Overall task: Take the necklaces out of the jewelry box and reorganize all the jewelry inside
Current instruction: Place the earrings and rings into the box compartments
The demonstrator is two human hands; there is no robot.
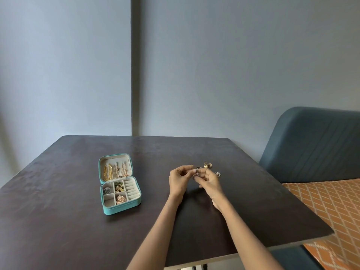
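My two forearms reach in from the near edge of the bench (253, 221), and they meet out past its middle. The left hand (180, 181) has its fingers curled, thumb and forefinger pressed together on a small piece of jewelry (196, 173); the right hand (210, 182) pinches the same piece from the other side, fingers bent inward. I cannot tell what the piece is, it is too small, but it looks like a tiny silvery item held just above the bench.

I judge that I am in the sorting stage: working a small item with both grips, perhaps freeing or closing it. Just beyond my right hand lie a few loose gold pieces (206, 165) and a small pale cluster (218, 174), on the bench and well to the right of the jewelry box (120, 207).

The jewelry box sits open to the left of my hands. The necklaces (115, 171) hang in its raised lid, so that part of the task looks not yet done. Several compartments in the tray hold pieces; the ring rolls on its right side look bare.

Next I should set this piece down and reach left to the lid, lifting the chains gently so that they do not tangle.
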